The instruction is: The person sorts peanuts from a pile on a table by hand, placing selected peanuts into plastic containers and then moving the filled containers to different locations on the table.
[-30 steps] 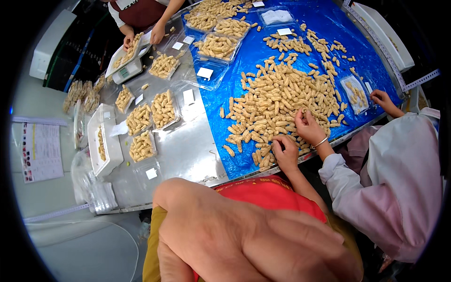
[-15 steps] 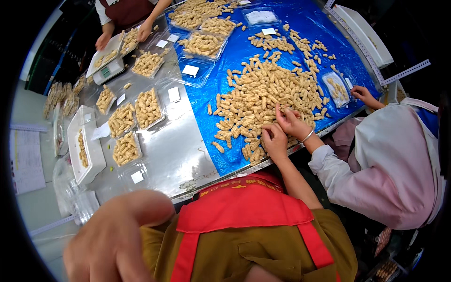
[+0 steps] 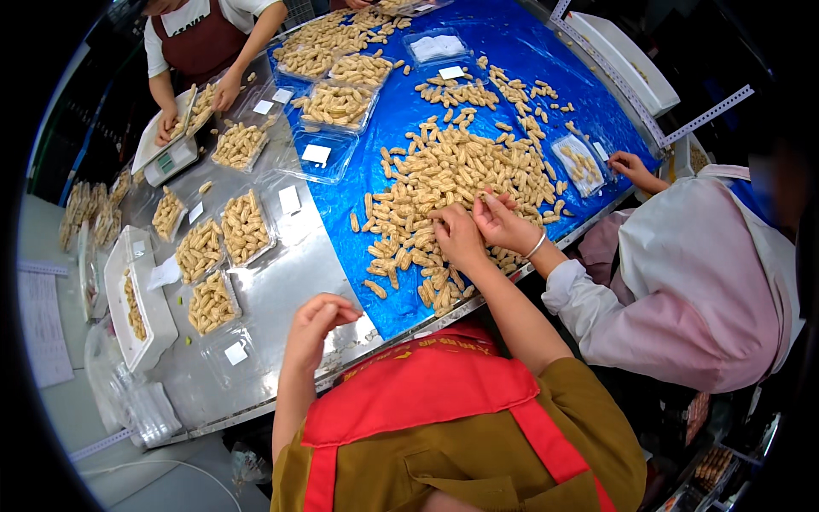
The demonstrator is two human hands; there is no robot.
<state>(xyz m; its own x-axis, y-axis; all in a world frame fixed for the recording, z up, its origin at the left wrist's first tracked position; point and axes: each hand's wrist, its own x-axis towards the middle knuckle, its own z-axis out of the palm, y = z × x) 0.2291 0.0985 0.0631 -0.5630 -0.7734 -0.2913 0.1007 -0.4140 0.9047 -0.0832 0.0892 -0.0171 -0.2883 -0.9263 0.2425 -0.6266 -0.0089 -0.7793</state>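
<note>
My right hand (image 3: 460,234) rests at the near side of a heap of unshelled peanuts (image 3: 461,175) on a blue plastic sheet (image 3: 341,243). Its fingers are curled in against the peanuts, and what lies between the fingertips is hidden. Beside it, almost touching, is the hand (image 3: 503,224) of a person on the right, who wears a bracelet and reaches into the same heap. My left hand (image 3: 317,326) hovers over the table's near edge, fingers loosely bent and apart from the thumb, with nothing seen in it.
Clear trays of peanuts (image 3: 247,229) stand on the metal table (image 3: 299,264) at left, beside a white foam box (image 3: 141,299). Across the table, a person works at a scale (image 3: 171,162). A tray with white lining (image 3: 580,166) sits by the right person's other hand (image 3: 636,171).
My left hand has dropped from close to the camera to the table's near edge. My right hand has moved slightly over the heap. The whole view has shifted.
</note>
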